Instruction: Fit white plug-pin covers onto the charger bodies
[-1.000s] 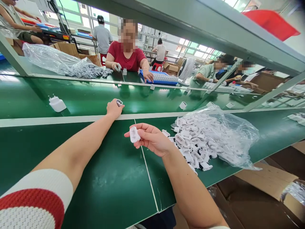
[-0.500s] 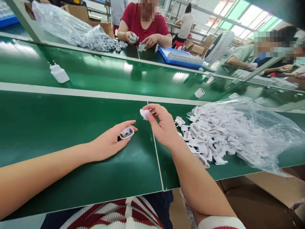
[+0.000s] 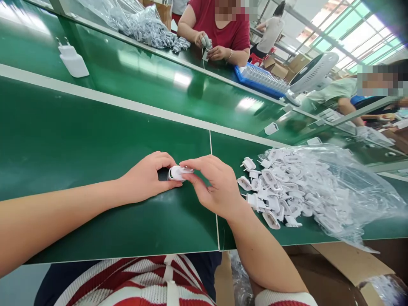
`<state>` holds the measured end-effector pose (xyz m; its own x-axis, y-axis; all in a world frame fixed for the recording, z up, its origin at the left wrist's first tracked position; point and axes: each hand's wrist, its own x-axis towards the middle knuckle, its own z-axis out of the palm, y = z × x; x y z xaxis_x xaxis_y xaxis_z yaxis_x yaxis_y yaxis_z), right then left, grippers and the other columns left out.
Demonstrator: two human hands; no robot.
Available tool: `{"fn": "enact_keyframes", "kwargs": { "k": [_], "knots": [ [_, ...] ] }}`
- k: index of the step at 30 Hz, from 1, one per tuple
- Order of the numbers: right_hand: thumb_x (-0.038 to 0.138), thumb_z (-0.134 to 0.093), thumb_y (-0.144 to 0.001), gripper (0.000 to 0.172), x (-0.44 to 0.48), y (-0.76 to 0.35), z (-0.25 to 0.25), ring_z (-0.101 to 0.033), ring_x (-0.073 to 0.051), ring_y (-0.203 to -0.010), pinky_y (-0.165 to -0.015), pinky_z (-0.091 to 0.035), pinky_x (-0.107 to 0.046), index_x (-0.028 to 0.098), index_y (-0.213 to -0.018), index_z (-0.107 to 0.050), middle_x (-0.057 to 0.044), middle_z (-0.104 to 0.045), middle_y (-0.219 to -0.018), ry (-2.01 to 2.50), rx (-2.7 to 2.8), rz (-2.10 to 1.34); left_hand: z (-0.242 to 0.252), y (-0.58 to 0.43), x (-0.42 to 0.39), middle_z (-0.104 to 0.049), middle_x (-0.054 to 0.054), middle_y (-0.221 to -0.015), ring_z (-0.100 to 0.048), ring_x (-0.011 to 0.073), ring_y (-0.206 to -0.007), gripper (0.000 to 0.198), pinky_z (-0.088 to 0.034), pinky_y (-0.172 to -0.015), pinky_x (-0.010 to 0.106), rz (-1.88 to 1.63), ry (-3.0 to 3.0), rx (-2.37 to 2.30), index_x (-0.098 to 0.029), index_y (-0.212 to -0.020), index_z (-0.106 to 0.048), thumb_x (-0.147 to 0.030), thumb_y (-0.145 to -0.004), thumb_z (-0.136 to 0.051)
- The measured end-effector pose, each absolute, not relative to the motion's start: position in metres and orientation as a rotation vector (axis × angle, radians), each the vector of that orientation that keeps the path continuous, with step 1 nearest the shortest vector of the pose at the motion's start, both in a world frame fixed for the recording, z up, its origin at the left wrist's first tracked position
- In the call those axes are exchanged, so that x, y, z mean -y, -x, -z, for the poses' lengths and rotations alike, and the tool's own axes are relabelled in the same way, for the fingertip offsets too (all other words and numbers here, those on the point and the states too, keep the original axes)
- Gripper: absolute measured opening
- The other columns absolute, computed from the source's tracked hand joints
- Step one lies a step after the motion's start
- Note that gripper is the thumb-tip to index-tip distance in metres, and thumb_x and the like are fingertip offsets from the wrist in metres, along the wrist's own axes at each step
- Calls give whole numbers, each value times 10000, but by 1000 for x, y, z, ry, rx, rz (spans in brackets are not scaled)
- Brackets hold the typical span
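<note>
My left hand [image 3: 153,174] rests on the green tabletop, its fingers and thumb closed around a white charger housing [image 3: 170,175] whose open end faces right. Pinched in my right hand [image 3: 213,182] is a white plug cap [image 3: 181,172] with metal pins. The cap sits at the housing's open mouth, touching it; whether it is seated I cannot tell. To the right of my right hand lies a heap of white plug caps [image 3: 280,182], partly spilling out of a clear plastic bag [image 3: 360,191].
A finished-looking white charger [image 3: 73,61] and another white housing [image 3: 271,128] lie on the green strip beyond the pale divider [image 3: 127,103]. Across it a person in red handles small parts beside a blue tray [image 3: 261,85]. An open cardboard box [image 3: 350,263] stands below the table at right.
My right hand has moved left and down, bringing the plug cap from above the table to the mouth of the housing in my left hand. The camera view has tilted.
</note>
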<state>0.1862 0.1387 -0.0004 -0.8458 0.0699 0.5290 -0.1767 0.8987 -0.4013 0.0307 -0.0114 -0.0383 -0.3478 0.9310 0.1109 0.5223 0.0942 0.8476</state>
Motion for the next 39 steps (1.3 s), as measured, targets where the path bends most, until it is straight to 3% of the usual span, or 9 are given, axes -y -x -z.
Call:
{"fn": "enact_keyframes", "kwargs": {
  "k": [12, 22, 26, 30, 39],
  "knots": [
    [103, -554, -955, 253, -131, -182, 7, -623, -189, -832, -728, -517, -343, 230, -1143, -668, -40, -735, -960, -73, 2563, -495, 40, -30, 10, -699, 44, -994, -618, 257, -974, 321, -493, -887, 387, -1162, -1447, -1934, -215, -945, -720, -519, -842, -731],
    [146, -570, -967, 178, -133, -179, 7, -617, -165, -804, -743, -503, -311, 208, -1075, -697, -32, -731, -907, -44, 2595, -465, 42, -30, 10, -699, 35, -1011, -615, 237, -992, 309, -497, -862, 385, -1146, -1483, -1951, -198, -994, -726, -467, -844, -712],
    [154, -589, -955, 173, -129, -179, 3, -638, -163, -821, -946, -515, -350, 222, -1063, -705, -8, -742, -903, -7, 2629, -378, 42, -30, 10, -698, 29, -982, -621, 234, -975, 275, -496, -854, 380, -1157, -1488, -1955, -198, -970, -726, -439, -838, -713],
    [111, -562, -937, 221, -122, -179, -1, -637, -133, -765, -1210, -347, -432, 243, -1043, -703, 33, -732, -885, 45, 2683, -226, 40, -32, 10, -700, 16, -959, -628, 228, -950, 231, -502, -809, 358, -1172, -1434, -1952, -210, -923, -727, -417, -821, -730],
    [131, -530, -946, 228, -118, -177, -2, -646, -112, -709, -1313, -151, -474, 246, -1008, -717, 55, -727, -859, 104, 2695, -192, 42, -32, 11, -715, 22, -1019, -645, 240, -981, 255, -516, -862, 360, -1198, -1479, -1950, -222, -949, -716, -442, -824, -742]
  ]
}}
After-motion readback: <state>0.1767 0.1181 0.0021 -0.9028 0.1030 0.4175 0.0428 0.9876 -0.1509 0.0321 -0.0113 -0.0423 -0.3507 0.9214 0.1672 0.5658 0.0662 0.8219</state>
